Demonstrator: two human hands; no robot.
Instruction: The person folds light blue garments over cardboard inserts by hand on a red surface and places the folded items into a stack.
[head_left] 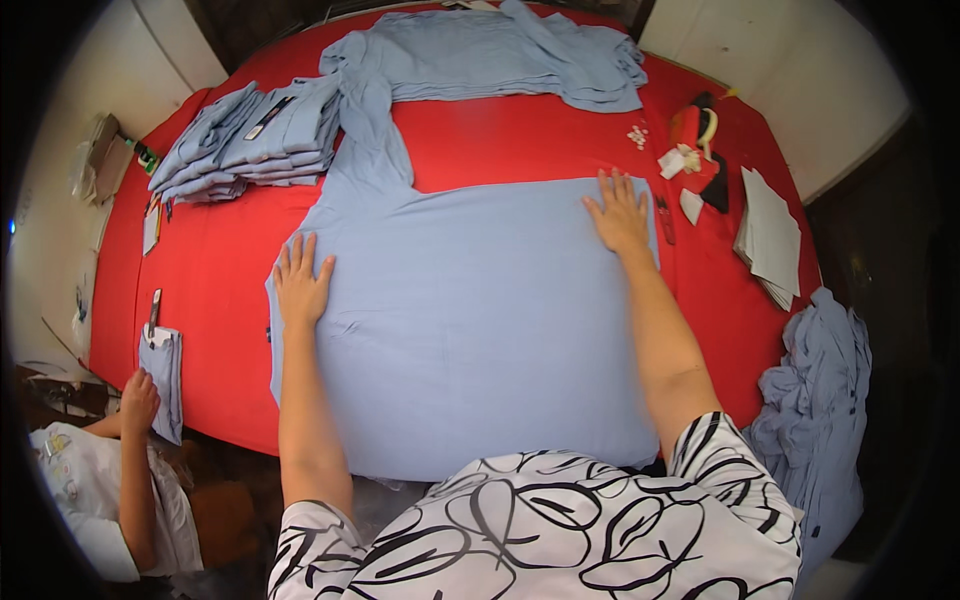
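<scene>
A light blue garment lies spread flat on the red table, one sleeve stretching away to the upper left. My left hand rests flat on the garment's left edge, fingers apart. Flat on its upper right corner is my right hand, fingers spread. Neither hand grips anything.
A stack of folded blue garments sits at the far left, unfolded ones pile at the back. White cards, small tags and scissors lie at right. More blue cloth hangs off the right edge. Another person's hand touches a small blue piece at lower left.
</scene>
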